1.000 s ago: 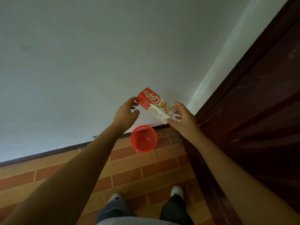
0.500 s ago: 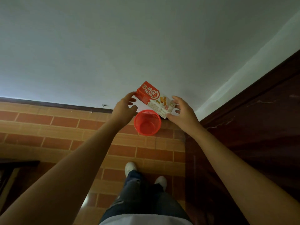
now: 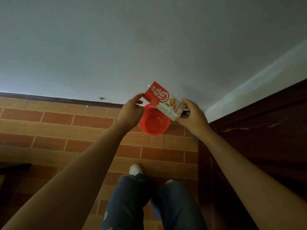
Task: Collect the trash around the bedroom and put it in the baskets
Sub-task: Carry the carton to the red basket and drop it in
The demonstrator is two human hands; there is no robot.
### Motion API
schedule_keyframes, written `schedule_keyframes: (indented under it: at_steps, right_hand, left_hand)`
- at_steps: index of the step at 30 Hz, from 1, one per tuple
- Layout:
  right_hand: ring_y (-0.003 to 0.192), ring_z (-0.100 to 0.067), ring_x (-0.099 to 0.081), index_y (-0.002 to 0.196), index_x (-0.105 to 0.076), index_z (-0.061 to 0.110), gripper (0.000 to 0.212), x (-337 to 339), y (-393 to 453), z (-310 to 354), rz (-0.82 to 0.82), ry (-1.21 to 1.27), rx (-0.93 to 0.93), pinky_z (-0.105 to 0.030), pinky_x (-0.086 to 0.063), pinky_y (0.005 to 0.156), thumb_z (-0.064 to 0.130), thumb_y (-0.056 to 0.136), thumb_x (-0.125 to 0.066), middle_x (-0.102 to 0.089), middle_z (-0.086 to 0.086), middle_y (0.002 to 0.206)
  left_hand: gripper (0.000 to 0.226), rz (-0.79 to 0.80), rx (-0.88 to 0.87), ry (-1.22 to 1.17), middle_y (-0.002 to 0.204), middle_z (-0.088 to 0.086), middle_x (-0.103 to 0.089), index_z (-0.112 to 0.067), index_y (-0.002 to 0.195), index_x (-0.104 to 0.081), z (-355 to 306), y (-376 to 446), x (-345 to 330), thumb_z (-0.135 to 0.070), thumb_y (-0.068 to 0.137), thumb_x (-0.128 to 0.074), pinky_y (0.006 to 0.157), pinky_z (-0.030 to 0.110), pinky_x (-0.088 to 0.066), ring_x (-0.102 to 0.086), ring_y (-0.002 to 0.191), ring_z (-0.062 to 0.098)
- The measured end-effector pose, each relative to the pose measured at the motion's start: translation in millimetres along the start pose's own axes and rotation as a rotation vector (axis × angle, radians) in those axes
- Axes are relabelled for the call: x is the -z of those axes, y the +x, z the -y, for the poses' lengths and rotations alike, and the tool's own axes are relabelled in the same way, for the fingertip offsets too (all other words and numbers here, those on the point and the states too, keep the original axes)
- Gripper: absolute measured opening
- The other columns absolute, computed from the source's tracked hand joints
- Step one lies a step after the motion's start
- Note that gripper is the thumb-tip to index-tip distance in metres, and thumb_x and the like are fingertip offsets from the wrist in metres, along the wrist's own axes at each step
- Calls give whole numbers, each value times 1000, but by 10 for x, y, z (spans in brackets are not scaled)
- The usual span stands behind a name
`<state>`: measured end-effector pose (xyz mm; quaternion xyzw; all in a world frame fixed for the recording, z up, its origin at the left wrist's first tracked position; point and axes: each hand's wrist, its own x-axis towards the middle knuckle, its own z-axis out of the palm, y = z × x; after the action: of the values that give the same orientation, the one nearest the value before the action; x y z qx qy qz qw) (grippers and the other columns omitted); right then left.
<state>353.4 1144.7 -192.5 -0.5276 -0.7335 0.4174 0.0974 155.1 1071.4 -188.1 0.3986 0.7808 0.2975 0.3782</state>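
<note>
Two surfaces fill most of the view: a pale wall [image 3: 149, 47] above and a brick-patterned floor [image 3: 58, 130] below, meeting at a dark skirting [image 3: 49, 97]. Dark wooden furniture [image 3: 265, 138] stands along the right side. Both bare arms reach forward over jeans [image 3: 149, 205] and white shoes [image 3: 135, 169]. A red basket [image 3: 154, 125] sits on the floor against the wall, just beside the furniture. Above the basket, a red and white carton [image 3: 164, 101] is held tilted, its red end up and to the left, its white end down and to the right. The left hand [image 3: 131, 110] has its fingertips at the red end, fingers loosely curled. The right hand [image 3: 192, 117] grips the white end between thumb and fingers. A white straw [image 3: 148, 85] pokes from the carton's top corner.
</note>
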Motion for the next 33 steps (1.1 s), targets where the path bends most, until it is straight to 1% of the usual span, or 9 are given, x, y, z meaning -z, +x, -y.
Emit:
schedule_keyframes:
  at_steps: [8,11,14,17,20,24,28,30,33]
  right_hand:
    - [121,-14,-46,135,-38,16,66,-1129,820,-1195,-46,61,-28,-21,-41,86,19,78,-70,-45,-4,138]
    - [114,-7,-47,133,-41,21,63,-1530,1084,-1631,-50,117,-11,-9,-39,71,14,77,-71,-48,2,133]
    - [109,-2,-44,134,-40,19,64,-1880,1293,-1999,-58,145,-7,-7,-36,64,18,78,-71,-47,10,123]
    - [111,-2,-44,135,-38,17,67,-2151,1447,-2284,-60,145,9,-8,-38,67,21,77,-72,-49,7,127]
    - [121,-13,-48,136,-37,18,70,-2313,1593,-2504,-46,110,28,-21,-45,83,22,76,-73,-49,0,135]
    - [124,-20,-47,137,-35,12,71,-2424,1710,-2604,-38,-2,23,-24,-41,86,20,77,-71,-47,-6,138]
    - [125,-23,-45,140,-29,10,75,-2552,1819,-2620,40,-169,-50,-30,-44,87,19,78,-70,-44,-8,141]
    - [124,-24,-47,140,-29,9,75,-2630,1879,-2632,64,-201,-63,-31,-47,85,17,77,-70,-45,-10,139]
    - [117,-25,-52,137,-32,7,71,-2779,1983,-2631,100,-266,-44,-25,-47,67,16,78,-70,-48,-12,134]
  left_hand:
    - [51,9,-22,7,129,7,-56,-26,140,-38,1370,975,-973,-9,92,-44,83,31,-42,-53,114,18]
    - [50,-4,-48,-6,128,6,-58,-27,138,-39,1893,1315,-1339,-13,91,-46,87,37,-48,-56,115,21]
    - [53,-18,-71,29,131,8,-53,-28,140,-38,2311,1573,-1635,-13,89,-45,91,43,-49,-53,117,24]
    - [57,-58,-72,94,138,12,-45,-24,141,-38,2607,1753,-1810,-8,86,-46,97,42,-42,-45,125,28]
    - [63,-98,-63,168,145,15,-37,-22,141,-38,2812,1840,-1896,-12,80,-49,108,48,-35,-33,134,32]
    - [76,-90,132,203,154,17,-18,-20,148,-19,3072,1890,-2000,-11,83,-56,113,51,-27,-18,142,34]
    - [84,-38,285,54,151,20,-26,-15,149,-1,3221,1843,-2094,-7,86,-56,106,49,-36,-33,136,37]
    - [75,-11,297,7,142,21,-42,-10,148,-7,3241,1822,-2116,-4,88,-52,97,45,-43,-46,125,36]
    - [58,-25,252,21,136,19,-48,-6,141,-26,3296,1840,-2123,-3,89,-50,93,44,-45,-50,120,35]
